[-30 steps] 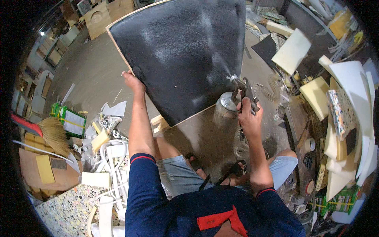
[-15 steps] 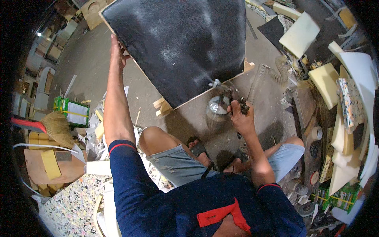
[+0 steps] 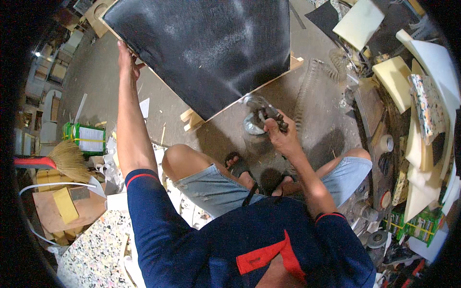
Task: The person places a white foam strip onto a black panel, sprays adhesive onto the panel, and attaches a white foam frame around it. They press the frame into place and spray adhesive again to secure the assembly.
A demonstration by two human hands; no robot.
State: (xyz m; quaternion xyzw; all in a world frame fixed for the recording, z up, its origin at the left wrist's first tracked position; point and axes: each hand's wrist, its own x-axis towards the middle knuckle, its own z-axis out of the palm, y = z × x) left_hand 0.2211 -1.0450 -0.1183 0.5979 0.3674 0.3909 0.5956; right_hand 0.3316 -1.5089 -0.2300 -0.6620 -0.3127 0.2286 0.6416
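R fingers (image 3: 272,127) curl closed round a metal spray gun (image 3: 265,113) w/ a silvery cup (image 3: 251,126) below, R hand approx 3 o'clock of view centre. Nozzle aims approx 11 o'clock, pale mist at the near edge of the dark panel (image 3: 206,48), which sits 11–12 o'clock, light wood rim, white patches on its face. L fingers (image 3: 121,48), approx 10 o'clock, part-bent at panel's L edge; can't tell how tight. Wood blocks (image 3: 191,120) at panel's near corner. Further out: clear coiled hose (image 3: 303,96) 2 o'clock, yellowish foam (image 3: 394,80) 2–3 o'clock, broom (image 3: 72,161) 9 o'clock, speckled foam sheet (image 3: 93,252) approx 8 o'clock.
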